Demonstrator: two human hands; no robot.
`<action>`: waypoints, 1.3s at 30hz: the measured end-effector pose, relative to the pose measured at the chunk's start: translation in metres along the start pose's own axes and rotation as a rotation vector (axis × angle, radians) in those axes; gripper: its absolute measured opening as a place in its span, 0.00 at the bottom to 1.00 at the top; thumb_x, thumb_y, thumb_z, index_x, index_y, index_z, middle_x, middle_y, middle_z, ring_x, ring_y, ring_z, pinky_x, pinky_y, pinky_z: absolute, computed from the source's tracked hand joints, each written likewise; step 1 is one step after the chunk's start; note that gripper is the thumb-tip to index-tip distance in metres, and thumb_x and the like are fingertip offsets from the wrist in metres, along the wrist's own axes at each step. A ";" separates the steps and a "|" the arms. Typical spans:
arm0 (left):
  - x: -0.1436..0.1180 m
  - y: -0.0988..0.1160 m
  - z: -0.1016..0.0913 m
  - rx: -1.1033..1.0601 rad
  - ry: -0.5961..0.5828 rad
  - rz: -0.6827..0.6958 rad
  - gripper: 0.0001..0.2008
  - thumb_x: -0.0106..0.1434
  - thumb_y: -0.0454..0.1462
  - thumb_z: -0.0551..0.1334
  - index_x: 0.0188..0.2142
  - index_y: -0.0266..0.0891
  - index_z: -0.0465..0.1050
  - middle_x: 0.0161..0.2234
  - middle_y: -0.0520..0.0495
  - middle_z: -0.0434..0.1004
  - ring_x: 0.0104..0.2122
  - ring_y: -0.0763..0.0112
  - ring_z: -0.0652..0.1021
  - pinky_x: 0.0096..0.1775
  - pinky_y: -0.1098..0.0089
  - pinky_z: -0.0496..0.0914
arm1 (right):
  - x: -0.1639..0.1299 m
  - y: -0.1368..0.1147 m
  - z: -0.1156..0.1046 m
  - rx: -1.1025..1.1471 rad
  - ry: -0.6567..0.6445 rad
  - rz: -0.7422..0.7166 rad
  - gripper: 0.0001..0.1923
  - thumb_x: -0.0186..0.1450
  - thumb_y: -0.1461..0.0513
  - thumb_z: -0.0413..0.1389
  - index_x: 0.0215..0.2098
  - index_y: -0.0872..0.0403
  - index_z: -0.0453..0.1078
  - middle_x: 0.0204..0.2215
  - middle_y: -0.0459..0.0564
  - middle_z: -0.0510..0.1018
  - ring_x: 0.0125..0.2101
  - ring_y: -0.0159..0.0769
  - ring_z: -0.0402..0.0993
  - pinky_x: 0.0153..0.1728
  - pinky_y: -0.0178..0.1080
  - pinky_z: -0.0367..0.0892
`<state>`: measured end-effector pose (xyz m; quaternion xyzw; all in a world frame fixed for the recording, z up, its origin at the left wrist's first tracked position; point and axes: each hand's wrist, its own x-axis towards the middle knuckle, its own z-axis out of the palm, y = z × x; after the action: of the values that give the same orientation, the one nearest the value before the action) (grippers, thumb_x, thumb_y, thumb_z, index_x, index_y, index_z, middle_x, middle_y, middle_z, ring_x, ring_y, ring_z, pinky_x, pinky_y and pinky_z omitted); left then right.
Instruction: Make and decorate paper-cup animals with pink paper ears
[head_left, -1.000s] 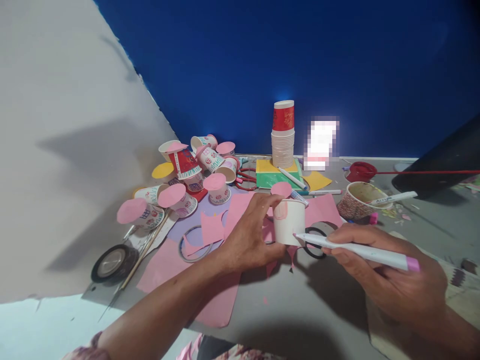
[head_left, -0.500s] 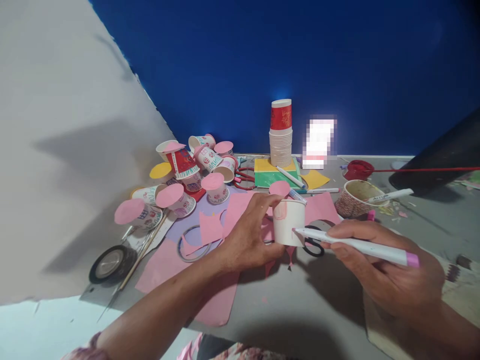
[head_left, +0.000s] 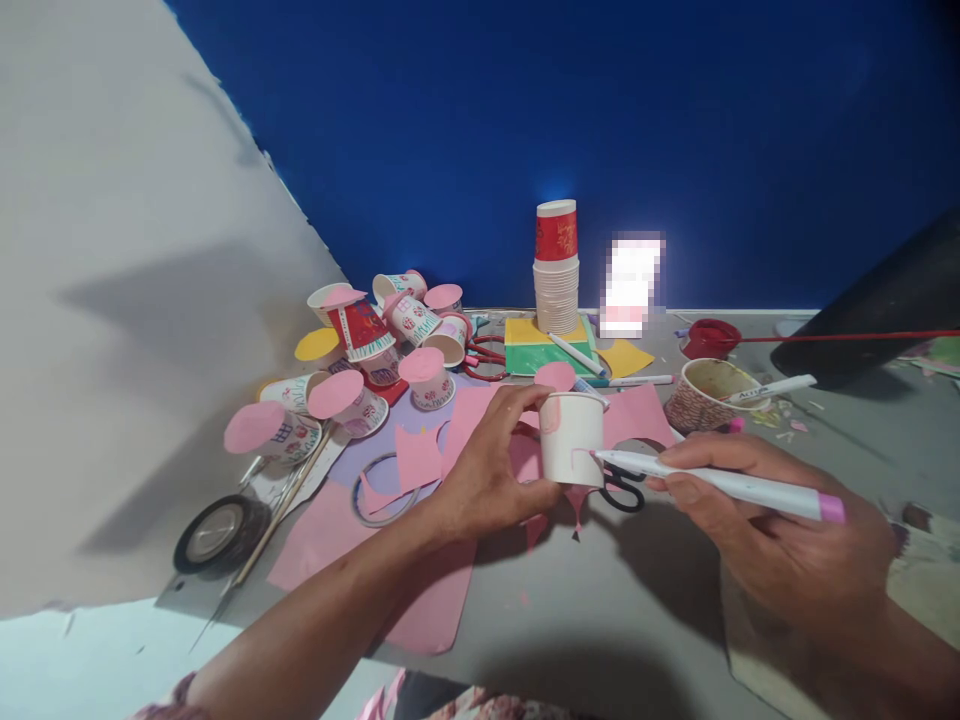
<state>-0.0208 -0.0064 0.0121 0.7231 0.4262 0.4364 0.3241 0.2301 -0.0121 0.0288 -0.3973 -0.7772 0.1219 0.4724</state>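
My left hand (head_left: 495, 465) grips a small white paper cup (head_left: 573, 425) between thumb and fingers, raised over the table. The cup carries a pink-orange outline near its upper left and a short pink line lower down. In my right hand (head_left: 780, 540) is a white marker (head_left: 739, 485) with a pink end, its tip touching the cup's side at the pink line. Behind the cup lie black-handled scissors (head_left: 624, 490), partly hidden. Pink paper sheets (head_left: 435, 600) and cut scraps spread under my left arm.
Decorated cups with pink paper discs (head_left: 426, 378) crowd the left back. A stack of cups (head_left: 556, 270) stands at the back on a green and yellow box (head_left: 536, 350). Black tape (head_left: 221, 535) lies left; a patterned cup (head_left: 709, 395) with a marker across it stands right.
The marker tip has moved slightly up and right on the cup, and the pink mark there has grown from a short stroke into a bent line. Both hands keep their hold.
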 end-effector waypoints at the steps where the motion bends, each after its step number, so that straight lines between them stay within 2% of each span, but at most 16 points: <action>1: 0.000 -0.001 0.000 0.001 0.001 0.001 0.38 0.51 0.31 0.71 0.61 0.48 0.64 0.61 0.40 0.67 0.59 0.53 0.72 0.56 0.54 0.74 | 0.000 0.000 -0.001 -0.003 0.002 0.002 0.02 0.70 0.56 0.60 0.39 0.41 0.76 0.29 0.37 0.84 0.20 0.30 0.76 0.29 0.31 0.77; 6: -0.001 -0.004 -0.001 -0.009 0.010 0.007 0.38 0.53 0.32 0.73 0.61 0.48 0.64 0.61 0.41 0.67 0.59 0.55 0.72 0.56 0.56 0.74 | 0.000 0.001 -0.003 -0.029 0.008 -0.006 0.03 0.70 0.56 0.60 0.38 0.41 0.76 0.28 0.37 0.83 0.15 0.29 0.69 0.25 0.32 0.75; 11: 0.000 -0.003 0.000 -0.031 0.005 -0.007 0.37 0.53 0.34 0.74 0.60 0.48 0.65 0.60 0.42 0.68 0.59 0.55 0.73 0.56 0.56 0.75 | 0.000 0.001 -0.002 -0.015 -0.003 0.007 0.02 0.69 0.57 0.60 0.39 0.41 0.76 0.27 0.38 0.82 0.14 0.28 0.65 0.12 0.33 0.60; 15: 0.000 -0.001 0.000 -0.029 0.011 -0.020 0.36 0.53 0.35 0.74 0.60 0.47 0.64 0.61 0.41 0.68 0.59 0.54 0.73 0.56 0.55 0.74 | 0.001 -0.002 -0.002 0.001 -0.021 -0.009 0.02 0.69 0.58 0.60 0.38 0.42 0.76 0.26 0.38 0.83 0.11 0.27 0.61 0.09 0.34 0.54; 18: 0.001 0.000 0.000 -0.039 0.016 -0.023 0.35 0.54 0.34 0.73 0.60 0.46 0.65 0.61 0.39 0.68 0.59 0.53 0.73 0.55 0.55 0.74 | 0.002 -0.005 -0.002 0.013 -0.019 -0.023 0.03 0.69 0.59 0.59 0.37 0.43 0.75 0.27 0.38 0.84 0.11 0.27 0.63 0.11 0.33 0.61; 20: 0.001 0.000 0.000 -0.050 0.019 -0.019 0.35 0.54 0.34 0.72 0.59 0.46 0.65 0.61 0.39 0.68 0.60 0.53 0.73 0.55 0.56 0.74 | 0.003 -0.007 -0.001 0.021 -0.015 -0.022 0.03 0.68 0.59 0.59 0.37 0.44 0.75 0.27 0.38 0.84 0.11 0.28 0.64 0.18 0.32 0.71; 22: 0.002 0.000 0.001 -0.045 0.025 -0.020 0.35 0.54 0.35 0.72 0.59 0.46 0.65 0.61 0.39 0.68 0.60 0.53 0.73 0.54 0.56 0.74 | 0.002 -0.007 -0.001 0.031 -0.012 -0.026 0.04 0.68 0.60 0.59 0.36 0.44 0.75 0.27 0.38 0.84 0.14 0.30 0.70 0.25 0.33 0.77; 25: 0.002 -0.001 0.001 -0.012 0.026 -0.021 0.35 0.53 0.35 0.73 0.59 0.45 0.65 0.60 0.39 0.68 0.59 0.53 0.72 0.54 0.56 0.74 | 0.001 -0.006 -0.001 0.052 -0.027 -0.038 0.04 0.68 0.61 0.59 0.36 0.43 0.76 0.28 0.40 0.85 0.22 0.33 0.80 0.27 0.32 0.78; 27: 0.002 -0.001 0.001 0.010 0.021 -0.017 0.35 0.53 0.34 0.72 0.59 0.45 0.65 0.60 0.39 0.68 0.59 0.53 0.72 0.54 0.55 0.74 | 0.001 -0.005 -0.001 0.067 -0.036 -0.056 0.05 0.68 0.62 0.59 0.37 0.44 0.76 0.30 0.41 0.86 0.25 0.34 0.83 0.28 0.32 0.79; 35: 0.001 0.000 0.003 0.040 0.021 -0.011 0.36 0.52 0.34 0.74 0.59 0.47 0.65 0.59 0.40 0.69 0.59 0.51 0.72 0.56 0.52 0.73 | 0.006 -0.011 0.001 0.046 -0.008 -0.137 0.03 0.67 0.62 0.60 0.37 0.47 0.77 0.29 0.44 0.86 0.25 0.34 0.84 0.30 0.31 0.80; 39: 0.001 0.002 0.004 0.034 0.008 -0.011 0.36 0.52 0.33 0.73 0.59 0.46 0.65 0.59 0.39 0.69 0.59 0.51 0.72 0.56 0.53 0.73 | 0.007 -0.011 0.002 0.045 -0.037 -0.146 0.02 0.68 0.62 0.60 0.38 0.48 0.76 0.29 0.44 0.87 0.26 0.32 0.84 0.32 0.29 0.79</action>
<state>-0.0161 -0.0069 0.0119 0.7243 0.4389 0.4301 0.3127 0.2210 -0.0141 0.0382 -0.3266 -0.8097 0.1119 0.4744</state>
